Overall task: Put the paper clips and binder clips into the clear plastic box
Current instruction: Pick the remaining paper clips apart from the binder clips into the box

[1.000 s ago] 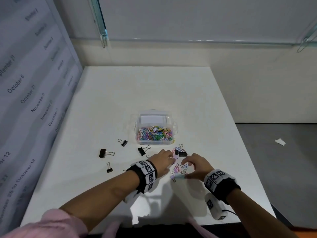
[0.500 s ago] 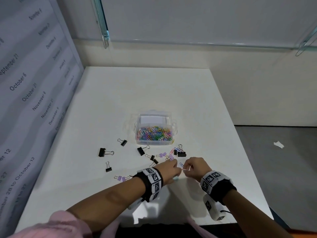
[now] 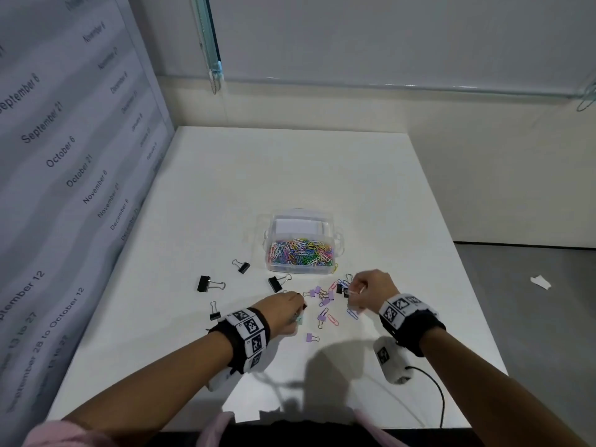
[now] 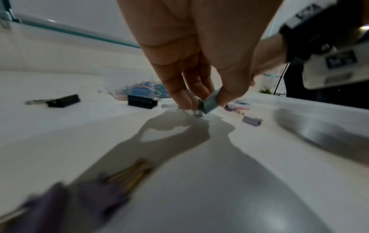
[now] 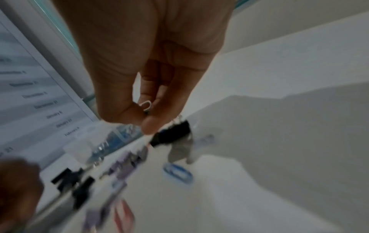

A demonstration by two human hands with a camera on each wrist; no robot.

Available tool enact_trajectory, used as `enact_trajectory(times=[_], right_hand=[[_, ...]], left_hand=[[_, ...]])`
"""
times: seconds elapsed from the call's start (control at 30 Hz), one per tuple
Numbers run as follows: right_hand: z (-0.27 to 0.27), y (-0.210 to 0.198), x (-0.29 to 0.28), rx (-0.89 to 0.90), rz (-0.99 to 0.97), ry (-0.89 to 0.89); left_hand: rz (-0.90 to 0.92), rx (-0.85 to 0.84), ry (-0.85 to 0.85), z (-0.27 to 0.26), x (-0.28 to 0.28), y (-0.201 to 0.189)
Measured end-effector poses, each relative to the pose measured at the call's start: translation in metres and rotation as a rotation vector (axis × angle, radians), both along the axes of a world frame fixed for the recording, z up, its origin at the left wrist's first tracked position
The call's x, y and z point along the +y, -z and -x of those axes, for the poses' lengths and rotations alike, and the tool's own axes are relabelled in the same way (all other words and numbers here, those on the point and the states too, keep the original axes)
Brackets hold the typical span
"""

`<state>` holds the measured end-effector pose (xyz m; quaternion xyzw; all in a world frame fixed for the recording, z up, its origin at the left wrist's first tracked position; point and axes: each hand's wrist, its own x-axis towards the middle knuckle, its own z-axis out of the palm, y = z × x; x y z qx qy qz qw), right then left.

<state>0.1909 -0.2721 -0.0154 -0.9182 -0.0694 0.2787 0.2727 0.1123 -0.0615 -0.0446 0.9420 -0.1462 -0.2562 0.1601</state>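
Head view: left hand (image 3: 283,309) low over white surface (image 3: 290,175), grip pinched on a small teal metal binder clip (image 4: 210,102); right hand (image 3: 371,290) raised just above scattered clips, grip pinched on a white wire paper clip (image 5: 147,105). Clear plastic box (image 3: 301,245) of coloured paper clips just beyond both hands, open-topped. Black binder clips (image 3: 206,283) and lilac binder clips (image 3: 322,316) loose on surface nearby.

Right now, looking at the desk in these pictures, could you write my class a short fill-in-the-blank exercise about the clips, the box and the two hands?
1. The left hand pinches a small pale ____ binder clip.
2. The right hand pinches a ____ paper clip.
3. The clear plastic box holds a heap of coloured ____ clips.
4. The large binder clips left of the box, such as one, are ____.

Missing words: blue; white; paper; black
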Motion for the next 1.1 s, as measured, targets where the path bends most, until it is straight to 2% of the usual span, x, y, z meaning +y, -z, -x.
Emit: enact_trajectory(times=[0.17,0.3,0.5,0.57,0.77,0.93,1.1], right_hand=[[-0.034,-0.025,0.035,-0.151,-0.183,0.04],[-0.044,-0.028,0.052,-0.209,-0.271,0.101],[-0.023,-0.005,0.028,-0.251,-0.136,0.068],[-0.008,0.003,0.014,-0.251,-0.091,0.069],[0.028,0.027,-0.014,-0.025,0.109,-0.025],[0.031,0.036,-0.016,-0.059,0.059,0.048],[0.028,0.041,-0.014,-0.061,0.047,0.012]], left_hand=[[-0.013,0.032,-0.046,0.012,0.013,0.007],[-0.021,0.0,-0.08,0.01,0.004,0.005],[-0.031,-0.036,-0.012,-0.007,-0.02,0.01],[-0.011,-0.039,-0.111,-0.012,-0.029,0.006],[0.134,0.005,-0.219,-0.033,-0.053,0.006],[0.067,0.028,-0.242,-0.041,-0.061,0.006],[0.038,0.02,-0.226,-0.045,-0.053,0.009]])
